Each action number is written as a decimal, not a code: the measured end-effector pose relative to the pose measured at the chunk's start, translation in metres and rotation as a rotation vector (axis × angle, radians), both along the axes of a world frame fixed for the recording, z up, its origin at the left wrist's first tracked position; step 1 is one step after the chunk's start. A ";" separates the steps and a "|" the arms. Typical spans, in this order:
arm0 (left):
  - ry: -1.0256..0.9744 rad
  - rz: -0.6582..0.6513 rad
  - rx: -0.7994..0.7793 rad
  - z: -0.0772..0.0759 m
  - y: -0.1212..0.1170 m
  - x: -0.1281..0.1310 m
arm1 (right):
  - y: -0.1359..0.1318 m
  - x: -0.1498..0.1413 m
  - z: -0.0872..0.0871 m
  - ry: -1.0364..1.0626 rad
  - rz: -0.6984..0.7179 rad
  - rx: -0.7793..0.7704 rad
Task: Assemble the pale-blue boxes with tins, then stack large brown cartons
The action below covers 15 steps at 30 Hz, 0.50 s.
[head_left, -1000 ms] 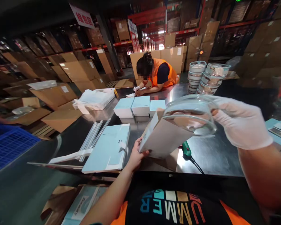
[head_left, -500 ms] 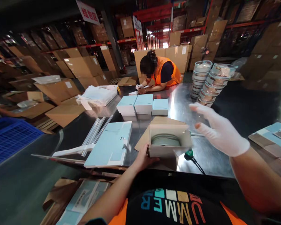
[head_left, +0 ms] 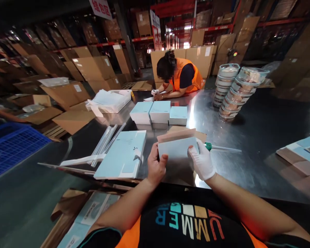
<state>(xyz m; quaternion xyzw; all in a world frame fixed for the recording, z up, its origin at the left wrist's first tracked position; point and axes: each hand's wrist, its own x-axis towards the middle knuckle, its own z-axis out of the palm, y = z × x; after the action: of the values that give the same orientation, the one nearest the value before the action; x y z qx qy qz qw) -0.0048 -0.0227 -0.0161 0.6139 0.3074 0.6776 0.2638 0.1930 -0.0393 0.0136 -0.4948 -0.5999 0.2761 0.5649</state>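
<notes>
Head view, left hand: bare, gripping the left side of the held box, thumb against its light-blue face.
Right hand: white-gloved with bare fingertips showing, gripping the box's right side.
Held box: between both hands, touching each, with a brown flap raised along its top.
Green tool: just right of the held box, near the gloved fingers.
Large blue box: flat, left of the held box.
Small blue boxes: three in a row, beyond the held box on the metal table.
Glass containers: two stacks, beyond and right of the held box.
Person in orange vest: leaning over the table, farther beyond the held box.
</notes>
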 end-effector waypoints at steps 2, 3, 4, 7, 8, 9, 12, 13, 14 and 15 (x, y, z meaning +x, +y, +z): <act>-0.108 0.016 -0.041 -0.009 0.000 0.000 | 0.006 -0.002 0.003 0.062 -0.108 -0.009; -0.087 -0.012 -0.062 -0.015 0.002 -0.003 | 0.008 0.000 0.004 0.087 -0.112 0.006; -0.023 -0.046 -0.090 -0.020 0.003 -0.006 | 0.010 0.004 0.005 0.114 -0.076 0.022; 0.200 -0.097 -0.175 -0.030 0.007 -0.018 | 0.013 0.026 0.010 0.117 0.039 0.011; 0.218 -0.083 -0.181 -0.031 0.008 -0.021 | 0.014 0.036 0.011 0.036 0.022 -0.003; 0.207 -0.061 -0.173 -0.031 0.009 -0.023 | 0.014 0.046 0.011 -0.099 -0.028 -0.035; 0.138 0.020 -0.121 -0.027 0.009 -0.022 | 0.015 0.070 0.007 -0.602 -0.170 -0.342; 0.115 0.046 -0.102 -0.024 0.010 -0.020 | 0.015 0.075 0.004 -0.699 -0.182 -0.462; 0.096 0.067 -0.088 -0.022 0.010 -0.019 | 0.015 0.079 0.000 -0.742 -0.173 -0.559; 0.083 0.084 -0.081 -0.018 0.011 -0.017 | 0.016 0.082 -0.004 -0.739 -0.151 -0.616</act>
<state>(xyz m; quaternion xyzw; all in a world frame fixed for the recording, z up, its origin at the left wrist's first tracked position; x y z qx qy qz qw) -0.0221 -0.0117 -0.0344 0.6168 0.3707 0.6490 0.2468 0.2750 -0.0237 0.0096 -0.7462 -0.6130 0.2048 0.1597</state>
